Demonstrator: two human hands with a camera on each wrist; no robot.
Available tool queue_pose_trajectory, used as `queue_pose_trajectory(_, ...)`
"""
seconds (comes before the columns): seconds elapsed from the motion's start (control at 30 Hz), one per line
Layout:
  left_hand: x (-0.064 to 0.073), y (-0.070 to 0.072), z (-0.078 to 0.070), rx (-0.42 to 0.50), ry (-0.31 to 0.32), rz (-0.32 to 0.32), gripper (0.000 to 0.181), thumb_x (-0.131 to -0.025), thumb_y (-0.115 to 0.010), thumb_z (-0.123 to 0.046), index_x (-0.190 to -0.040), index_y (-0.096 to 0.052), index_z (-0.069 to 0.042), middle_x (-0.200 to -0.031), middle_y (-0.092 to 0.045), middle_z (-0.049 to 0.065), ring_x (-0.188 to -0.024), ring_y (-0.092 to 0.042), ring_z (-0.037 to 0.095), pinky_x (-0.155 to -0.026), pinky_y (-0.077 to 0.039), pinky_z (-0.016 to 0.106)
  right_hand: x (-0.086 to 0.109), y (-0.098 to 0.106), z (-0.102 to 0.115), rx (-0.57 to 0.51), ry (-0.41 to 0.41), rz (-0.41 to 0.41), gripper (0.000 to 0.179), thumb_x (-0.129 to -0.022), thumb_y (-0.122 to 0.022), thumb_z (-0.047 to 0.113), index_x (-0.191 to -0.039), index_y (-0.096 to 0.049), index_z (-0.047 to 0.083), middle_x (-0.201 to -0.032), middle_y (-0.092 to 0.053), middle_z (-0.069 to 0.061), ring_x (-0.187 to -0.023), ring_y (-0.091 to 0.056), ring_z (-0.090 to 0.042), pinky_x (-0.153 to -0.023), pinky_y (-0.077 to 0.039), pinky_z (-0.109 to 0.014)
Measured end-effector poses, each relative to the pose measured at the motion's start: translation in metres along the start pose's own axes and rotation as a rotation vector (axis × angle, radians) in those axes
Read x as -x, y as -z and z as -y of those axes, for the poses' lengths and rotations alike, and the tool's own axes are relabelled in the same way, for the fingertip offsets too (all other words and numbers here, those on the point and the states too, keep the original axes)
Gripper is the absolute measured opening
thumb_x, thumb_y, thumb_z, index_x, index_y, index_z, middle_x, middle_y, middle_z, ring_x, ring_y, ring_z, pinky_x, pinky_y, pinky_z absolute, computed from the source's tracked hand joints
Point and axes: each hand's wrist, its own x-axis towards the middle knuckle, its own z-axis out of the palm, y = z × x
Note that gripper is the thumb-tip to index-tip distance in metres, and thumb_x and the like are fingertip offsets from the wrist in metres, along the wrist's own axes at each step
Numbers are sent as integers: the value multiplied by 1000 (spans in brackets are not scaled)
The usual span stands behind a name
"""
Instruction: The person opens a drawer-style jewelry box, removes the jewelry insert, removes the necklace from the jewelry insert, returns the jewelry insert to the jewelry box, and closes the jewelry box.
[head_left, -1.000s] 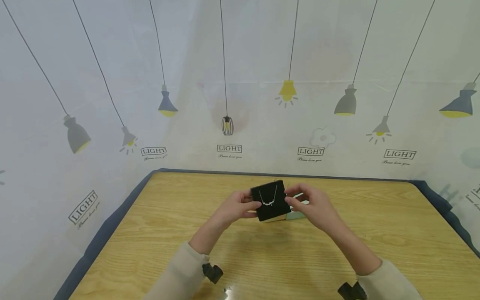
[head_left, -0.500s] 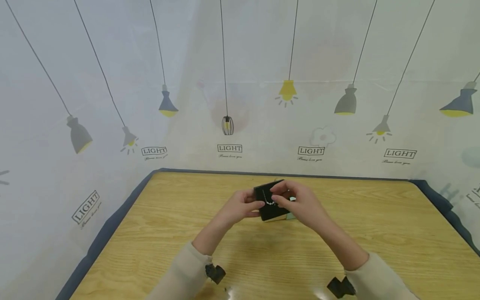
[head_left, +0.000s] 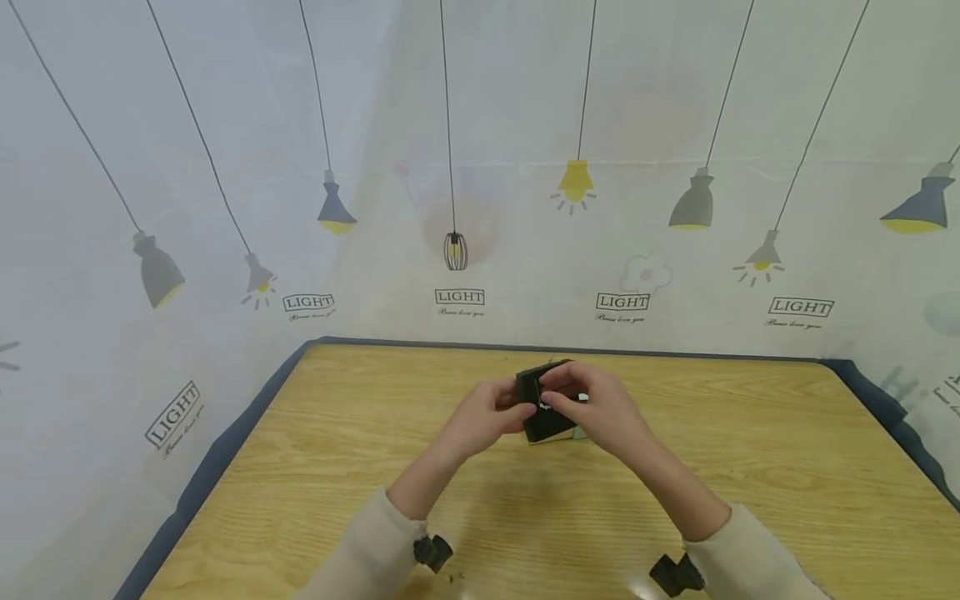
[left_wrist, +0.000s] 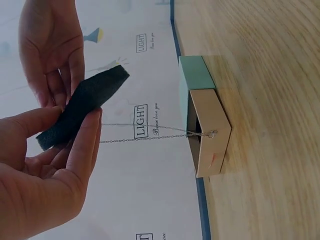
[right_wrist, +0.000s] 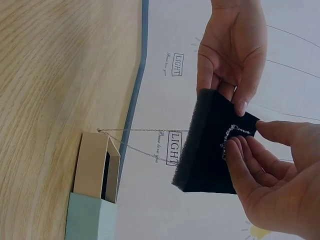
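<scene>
My left hand (head_left: 483, 417) holds a black foam jewellery pad (head_left: 546, 427) by its left edge, thumb on the face and fingers behind. A silver necklace (right_wrist: 231, 129) with small sparkling stones lies across the pad's face. My right hand (head_left: 600, 408) is in front of the pad, thumb and curled fingers pinching at the stones. Behind the pad, the two strands of its chain (left_wrist: 150, 125) hang down, and the clasp end overlaps the box in the left wrist view. The pad is held tilted above the table.
A jewellery box stands on the wooden table (head_left: 360, 500), its beige drawer (right_wrist: 91, 162) partly out of a mint-green sleeve (left_wrist: 196, 74). Behind the table hangs a white curtain (head_left: 517, 250) printed with lamps. Each sleeve cuff bears a small black camera (head_left: 432, 552).
My right hand has moved left from the pad's right edge onto the necklace on its face. The left hand has shifted slightly right, turning the pad a little.
</scene>
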Motion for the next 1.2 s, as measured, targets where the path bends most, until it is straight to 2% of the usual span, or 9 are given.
queue_pose_trajectory(0.17,1,-4,0,-100,-19,-45,38,-100,-60,-15,-136,-57,-1,-129,-66,19,-117,-67,30,-87,-60,34,0,0,0,6,-20,-11,20,-94,-69,16,-111,-69,6,-106,-73,-10,-97,-68,-23,-79,-56,-33)
queue_pose_trajectory(0.4,5,-11,-5,-367,-82,-128,27,-98,-64,-19,-123,-67,-9,-113,-74,9,-107,-70,24,-88,-58,39,0,-1,-4,11,-21,-37,17,-94,-70,17,-107,-70,7,-102,-74,-9,-94,-69,-21,-78,-56,-34)
queue_pose_trajectory(0.53,7,-17,-10,-461,-104,-146,24,-98,-64,-17,-121,-67,-7,-112,-74,10,-104,-72,23,-84,-60,32,0,-3,-6,0,-15,-56,16,-93,-71,17,-105,-71,6,-101,-74,-10,-91,-69,-20,-76,-56,-30)
queue_pose_trajectory(0.67,9,-23,-13,-545,-93,-160,26,-99,-63,-17,-122,-65,-6,-112,-74,13,-102,-73,23,-78,-60,27,1,-3,-7,-18,-15,-74,16,-92,-71,16,-104,-71,4,-100,-74,-11,-90,-69,-21,-74,-55,-26)
queue_pose_trajectory(0.93,12,-32,-14,-813,-131,-219,26,-98,-65,-23,-117,-66,-6,-100,-76,9,-83,-73,16,-65,-56,20,3,-4,-9,-36,-17,-91,14,-91,-72,13,-100,-69,2,-95,-74,-12,-85,-68,-18,-69,-54,-22)
queue_pose_trajectory(1.03,13,-34,-14,-870,-132,-231,25,-98,-65,-25,-115,-67,-7,-95,-76,7,-78,-71,14,-62,-54,20,3,-4,-10,-54,-29,-88,14,-91,-72,12,-99,-69,1,-94,-73,-12,-83,-68,-16,-69,-56,-23)
queue_pose_trajectory(1.2,13,-37,-15,-912,-138,-249,25,-98,-65,-24,-116,-66,-7,-96,-76,8,-80,-72,16,-62,-55,23,2,-4,-12,-119,-43,-80,12,-92,-70,9,-99,-68,-1,-94,-72,-15,-81,-68,-15,-72,-60,-29)
